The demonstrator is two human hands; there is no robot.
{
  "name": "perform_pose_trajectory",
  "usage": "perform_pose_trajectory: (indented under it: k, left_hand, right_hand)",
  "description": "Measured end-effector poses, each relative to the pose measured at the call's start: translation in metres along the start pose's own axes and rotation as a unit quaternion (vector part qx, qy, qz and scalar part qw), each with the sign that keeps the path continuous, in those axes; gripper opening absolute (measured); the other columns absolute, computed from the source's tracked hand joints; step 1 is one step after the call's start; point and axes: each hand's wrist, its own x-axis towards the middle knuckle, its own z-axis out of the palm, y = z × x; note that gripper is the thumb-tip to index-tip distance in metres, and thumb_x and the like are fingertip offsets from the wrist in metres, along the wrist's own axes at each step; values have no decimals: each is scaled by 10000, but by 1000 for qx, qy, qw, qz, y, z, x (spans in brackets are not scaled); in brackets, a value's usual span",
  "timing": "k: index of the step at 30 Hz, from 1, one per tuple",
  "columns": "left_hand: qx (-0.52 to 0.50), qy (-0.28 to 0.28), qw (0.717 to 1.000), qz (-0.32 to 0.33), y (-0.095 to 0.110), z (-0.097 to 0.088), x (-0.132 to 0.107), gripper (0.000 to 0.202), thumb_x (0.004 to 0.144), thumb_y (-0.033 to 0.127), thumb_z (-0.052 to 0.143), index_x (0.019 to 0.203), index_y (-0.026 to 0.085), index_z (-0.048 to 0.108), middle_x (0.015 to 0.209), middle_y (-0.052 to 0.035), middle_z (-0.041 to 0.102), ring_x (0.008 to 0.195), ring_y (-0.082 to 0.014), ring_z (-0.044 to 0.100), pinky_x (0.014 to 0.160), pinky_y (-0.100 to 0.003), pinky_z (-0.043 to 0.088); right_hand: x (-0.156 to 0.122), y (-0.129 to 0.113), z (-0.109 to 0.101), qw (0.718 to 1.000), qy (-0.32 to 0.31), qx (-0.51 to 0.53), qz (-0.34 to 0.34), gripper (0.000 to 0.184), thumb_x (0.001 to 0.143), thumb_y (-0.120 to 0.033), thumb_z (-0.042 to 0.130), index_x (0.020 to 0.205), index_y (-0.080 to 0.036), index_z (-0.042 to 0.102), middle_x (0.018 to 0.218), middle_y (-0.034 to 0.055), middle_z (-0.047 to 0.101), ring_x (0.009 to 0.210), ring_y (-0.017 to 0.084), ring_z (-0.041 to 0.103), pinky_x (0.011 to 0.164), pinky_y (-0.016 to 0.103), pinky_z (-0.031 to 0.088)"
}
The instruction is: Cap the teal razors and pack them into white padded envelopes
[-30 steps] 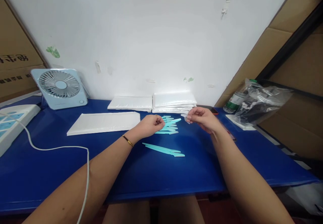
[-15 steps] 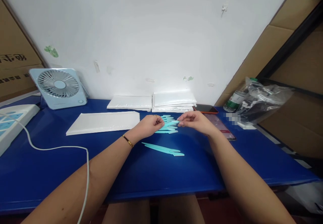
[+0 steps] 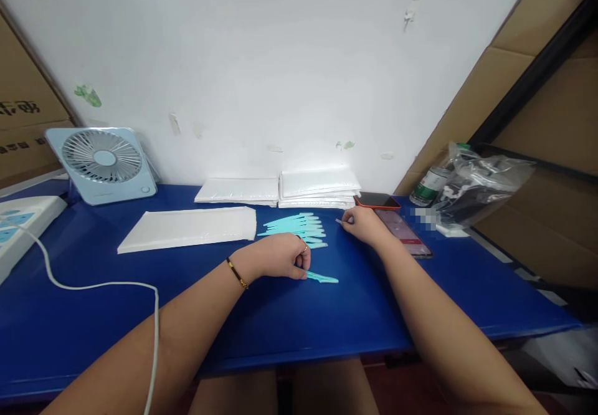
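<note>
Turquoise eyebrow razors (image 3: 292,222) lie fanned out side by side in the middle of the blue table. My left hand (image 3: 283,256), closed in a pinch, grips an eyebrow razor (image 3: 322,277) by its handle just in front of that row. The head of the razor points right. Part of its handle, and whether a second razor lies under it, is hidden by my fingers. To the right of the row, my right hand (image 3: 362,223) pinches a small pale, see-through strip (image 3: 339,221), which looks like a blade cover.
A white padded sleeve (image 3: 187,229) lies left of the razors. Stacks of white packets (image 3: 320,184) stand against the wall. Phones (image 3: 405,231) lie beside my right hand, near a bottle (image 3: 430,186) and plastic bag. A fan (image 3: 103,162) and power strip (image 3: 28,222) are left; a white cable (image 3: 156,328) crosses my left forearm.
My left hand has moved from the row down to the razors nearer me. The razor between my hands has left my right fingers, which now hold a small pale strip.
</note>
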Motion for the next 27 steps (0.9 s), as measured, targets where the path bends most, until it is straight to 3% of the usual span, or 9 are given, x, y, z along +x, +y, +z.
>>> perform_pose_trajectory:
  k: [4, 7, 11, 14, 20, 27]
  left_hand:
    - [-44, 18, 999, -6, -3, 1, 2, 132, 745, 298, 578, 771, 206, 670, 714, 2, 658, 620, -119, 569, 546, -217, 396]
    - [-81, 63, 994, -22, -10, 0, 3, 166, 760, 329, 548, 754, 204, 657, 729, -10, 659, 632, -132, 571, 551, -224, 404]
    - [-167, 139, 975, -50, -21, -2, 6, 208, 785, 369, 507, 819, 187, 601, 768, -24, 650, 683, -137, 593, 588, -223, 437]
    - [-222, 169, 958, -68, -25, -3, 7, 225, 800, 383, 486, 848, 174, 555, 779, -31, 646, 695, -136, 614, 613, -234, 464]
    - [-229, 197, 949, -89, -27, -5, 10, 250, 798, 413, 499, 833, 167, 528, 790, -40, 657, 666, -128, 612, 625, -254, 473]
    - [-226, 206, 947, -93, -30, -4, 11, 244, 806, 404, 494, 842, 163, 517, 806, -47, 656, 671, -133, 619, 627, -262, 482]
  right_hand:
    - [-1, -1, 0, 1000, 7, 10, 0, 70, 687, -226, 603, 700, -181, 655, 768, 59, 679, 716, 176, 609, 652, 240, 420]
    - [-4, -5, -7, 992, 21, 128, 10, 100, 732, -269, 576, 732, -182, 626, 704, 38, 669, 619, 157, 600, 593, 240, 429]
    - [-11, -14, -23, 931, 42, 362, 0, 210, 767, -370, 591, 809, -167, 626, 676, 21, 651, 540, 123, 572, 563, 242, 445]
    - [-17, -23, -32, 880, 33, 472, -37, 294, 724, -406, 664, 884, -159, 669, 666, 17, 635, 557, 117, 550, 563, 250, 447]
    - [-23, -31, -36, 853, -35, 517, -67, 292, 670, -378, 733, 868, -166, 702, 639, 10, 644, 546, 114, 563, 557, 258, 463]
    - [-23, -40, -33, 810, -3, 587, -13, 292, 673, -418, 730, 706, -151, 617, 616, 15, 636, 479, 115, 586, 456, 226, 450]
